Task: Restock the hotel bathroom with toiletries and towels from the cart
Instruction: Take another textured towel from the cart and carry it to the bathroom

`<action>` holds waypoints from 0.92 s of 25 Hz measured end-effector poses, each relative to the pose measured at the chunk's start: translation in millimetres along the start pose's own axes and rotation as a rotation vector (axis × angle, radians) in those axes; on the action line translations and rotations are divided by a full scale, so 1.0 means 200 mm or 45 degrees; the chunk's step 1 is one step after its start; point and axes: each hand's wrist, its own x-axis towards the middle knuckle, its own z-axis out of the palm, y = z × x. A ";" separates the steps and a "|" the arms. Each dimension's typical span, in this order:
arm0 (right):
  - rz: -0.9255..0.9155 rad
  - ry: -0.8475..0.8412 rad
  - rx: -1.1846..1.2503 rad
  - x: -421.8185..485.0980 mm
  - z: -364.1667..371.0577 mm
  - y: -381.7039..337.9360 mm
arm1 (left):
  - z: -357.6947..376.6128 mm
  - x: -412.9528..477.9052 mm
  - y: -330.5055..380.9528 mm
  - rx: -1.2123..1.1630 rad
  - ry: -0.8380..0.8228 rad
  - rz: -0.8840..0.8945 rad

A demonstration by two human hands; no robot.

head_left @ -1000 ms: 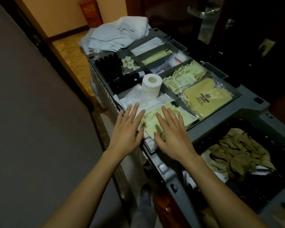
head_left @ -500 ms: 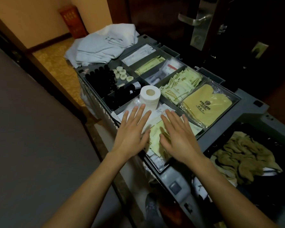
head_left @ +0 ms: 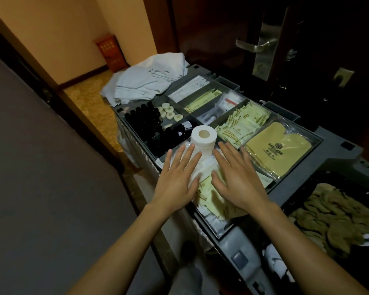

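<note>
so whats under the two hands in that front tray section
Pale yellow-green packets and white wrapped items show between the left hand and right hand. A toilet roll stands just beyond them. What lies directly beneath the palms is covered.

On my feed the left forearm [head_left: 126,241] and right forearm [head_left: 300,241] are bare up to the wrists. The left hand [head_left: 177,184] and right hand [head_left: 237,179] are bare as well. Low between the arms I make out a grey trouser leg [head_left: 186,279] and the dark rounded toe of a shoe [head_left: 188,249].
</note>
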 end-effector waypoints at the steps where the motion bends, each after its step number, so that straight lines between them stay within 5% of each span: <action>1: -0.010 0.001 -0.006 0.05 0.01 -0.01 | 0.01 0.04 -0.06 0.023 -0.001 0.036; 13: 0.062 -0.023 -0.049 1.02 0.34 -0.28 | 0.13 0.60 -1.00 -0.170 -0.005 0.009; 23: 0.087 -0.010 -0.061 1.27 0.35 -0.30 | 0.11 0.67 -1.19 -0.175 -0.051 0.036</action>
